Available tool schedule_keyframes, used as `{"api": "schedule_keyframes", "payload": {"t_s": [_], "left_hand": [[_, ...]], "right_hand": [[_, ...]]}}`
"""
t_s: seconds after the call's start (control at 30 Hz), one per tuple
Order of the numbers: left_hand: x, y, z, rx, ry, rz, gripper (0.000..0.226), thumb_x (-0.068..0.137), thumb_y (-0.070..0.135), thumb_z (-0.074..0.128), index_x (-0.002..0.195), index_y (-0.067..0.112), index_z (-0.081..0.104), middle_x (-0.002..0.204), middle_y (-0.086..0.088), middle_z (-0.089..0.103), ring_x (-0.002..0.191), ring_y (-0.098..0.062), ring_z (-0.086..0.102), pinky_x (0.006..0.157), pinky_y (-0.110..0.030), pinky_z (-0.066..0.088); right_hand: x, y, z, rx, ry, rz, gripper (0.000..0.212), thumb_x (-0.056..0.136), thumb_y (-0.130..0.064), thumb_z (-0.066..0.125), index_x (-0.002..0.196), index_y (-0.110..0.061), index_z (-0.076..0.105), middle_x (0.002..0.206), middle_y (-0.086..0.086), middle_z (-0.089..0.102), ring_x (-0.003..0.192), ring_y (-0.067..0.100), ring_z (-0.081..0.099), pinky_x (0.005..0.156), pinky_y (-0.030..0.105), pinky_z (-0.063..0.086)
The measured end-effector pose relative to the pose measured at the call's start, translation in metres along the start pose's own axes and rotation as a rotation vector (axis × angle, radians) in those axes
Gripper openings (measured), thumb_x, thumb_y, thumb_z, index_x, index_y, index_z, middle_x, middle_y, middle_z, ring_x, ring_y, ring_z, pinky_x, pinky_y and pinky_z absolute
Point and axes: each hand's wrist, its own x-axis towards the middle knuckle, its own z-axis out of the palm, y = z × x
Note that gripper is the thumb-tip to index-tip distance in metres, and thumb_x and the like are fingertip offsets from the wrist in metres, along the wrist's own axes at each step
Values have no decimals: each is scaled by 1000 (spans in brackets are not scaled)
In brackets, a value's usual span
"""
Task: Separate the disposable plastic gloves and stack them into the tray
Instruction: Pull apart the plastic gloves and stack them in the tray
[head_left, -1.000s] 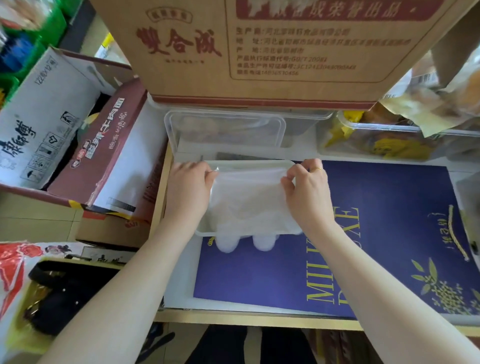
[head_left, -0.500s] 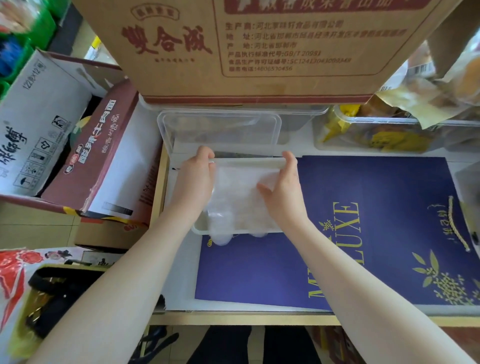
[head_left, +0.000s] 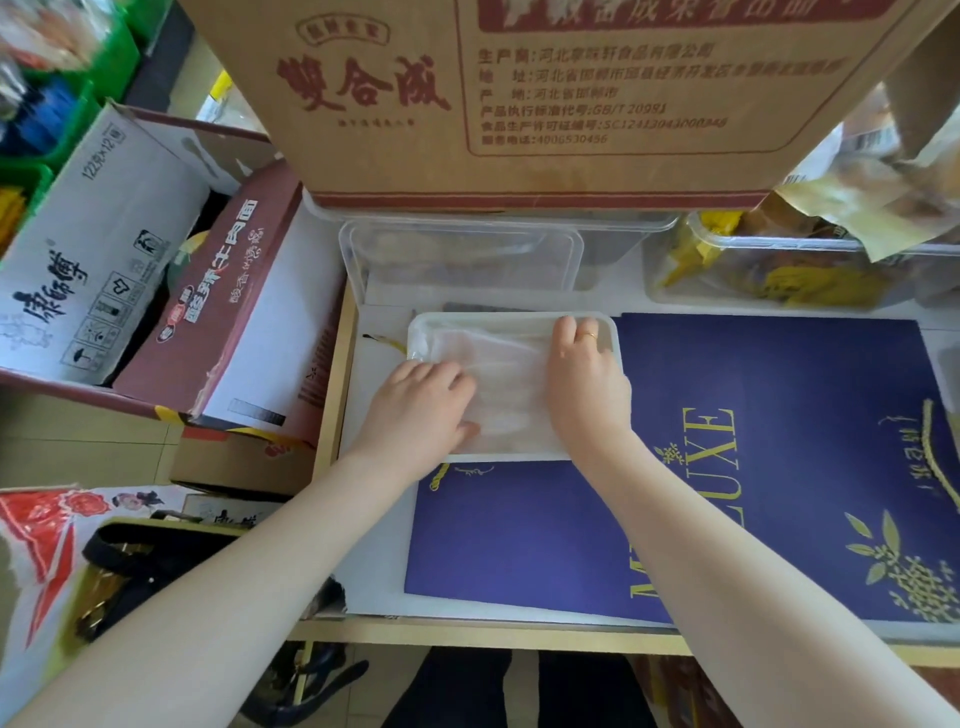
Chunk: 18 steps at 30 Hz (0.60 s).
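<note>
- Head view, setting: a white tray sits at the back left of the desk, its right and near edges lying on a purple bag that covers most of the desk top.
- Head view, task thing: the gloves, thin and translucent, lie flat inside the tray as a pale layer; how many are stacked cannot be told.
- Head view, left hand: palm down at the tray's near left corner, fingers loosely bent and resting on the glove layer. It presses rather than grips; nothing is seen pinched.
- Head view, right hand: palm down along the tray's right side, fingers stretched toward the far right corner and lying on the gloves and the rim. A ring shows on one finger. It holds nothing.
- Head view, step in hand: judged to be the settling of a glove into the tray, both hands smoothing it flat within the rim.
- Head view, next move: likely to call for lifting both hands without dragging the light film along, then fetching another glove; no loose supply of gloves is plainly seen.
- Head view, surroundings: a clear tub stands just behind the tray, under a large carton; a second tub with yellow packets stands at the back right.
</note>
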Motion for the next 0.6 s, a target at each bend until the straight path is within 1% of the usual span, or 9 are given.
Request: {"api": "schedule_keyframes", "payload": {"t_s": [0.07, 0.17, 0.23, 0.3, 0.33, 0.4, 0.47, 0.53, 0.6], "left_hand": [[5, 4, -3, 27, -6, -1, 45, 36, 34, 91, 68, 13, 67, 64, -2, 59, 55, -23, 60, 60, -24, 48], [13, 7, -5, 69, -15, -7, 47, 24, 23, 92, 63, 13, 66, 58, -3, 57, 44, -21, 55, 41, -21, 41], [16, 5, 1, 44, -10, -39, 47, 26, 15, 91, 66, 12, 67, 59, -3, 56, 45, -21, 54, 36, -22, 39], [17, 4, 3, 27, -36, -54, 49, 31, 12, 90, 74, 9, 68, 64, -5, 55, 50, -24, 57, 34, -24, 39], [17, 5, 2, 29, -55, -43, 48, 39, 16, 89, 82, 8, 68, 71, -6, 57, 57, -24, 60, 38, -26, 41], [16, 7, -4, 7, -113, -59, 40, 76, 32, 68, 107, 9, 61, 99, -7, 58, 90, -25, 60, 59, -31, 46], [16, 4, 1, -19, -80, -6, 46, 91, 44, 37, 115, 10, 56, 112, -5, 55, 109, -25, 50, 79, -32, 41], [13, 7, -8, -31, -32, -52, 58, 88, 52, 29, 94, 10, 69, 98, -4, 64, 102, -26, 53, 83, -35, 35], [7, 5, -6, -38, 99, -74, 44, 77, 49, 49, 65, 13, 72, 87, -5, 66, 96, -26, 48, 78, -37, 28]], "right_hand": [[-1, 4, -3, -181, 131, -155, 24, 71, 3, 41, 92, -8, 48, 94, 11, 58, 72, 27, 54, 58, 31, 35], [-8, 22, 5, -193, 235, -393, 29, 72, 4, 32, 89, -11, 49, 98, 8, 47, 72, 25, 44, 62, 31, 30], [-12, 34, -2, -134, 87, -521, 23, 69, 5, 57, 80, -14, 52, 87, 5, 50, 64, 24, 50, 48, 30, 29], [-17, 44, -11, -168, -168, -580, 20, 73, -6, 72, 82, -15, 57, 88, 3, 55, 68, 22, 54, 48, 27, 28], [-20, 50, -11, -199, -272, -599, 10, 86, -12, 61, 95, -14, 60, 101, 3, 56, 80, 22, 56, 56, 27, 30], [-26, 48, -12, -226, -395, -605, 29, 99, -23, 35, 118, -17, 56, 123, 5, 49, 103, 25, 52, 78, 29, 35], [-28, 35, -18, -229, -319, -586, 58, 96, -39, 9, 120, -14, 56, 120, 7, 52, 104, 27, 53, 88, 31, 33], [-25, 29, -13, -205, -270, -524, 74, 90, -43, -2, 114, -11, 60, 111, 7, 55, 99, 26, 55, 82, 30, 31], [-18, 25, -13, -263, -353, -487, 47, 99, -31, 20, 118, -12, 58, 111, 6, 54, 98, 25, 55, 76, 28, 29]]}}
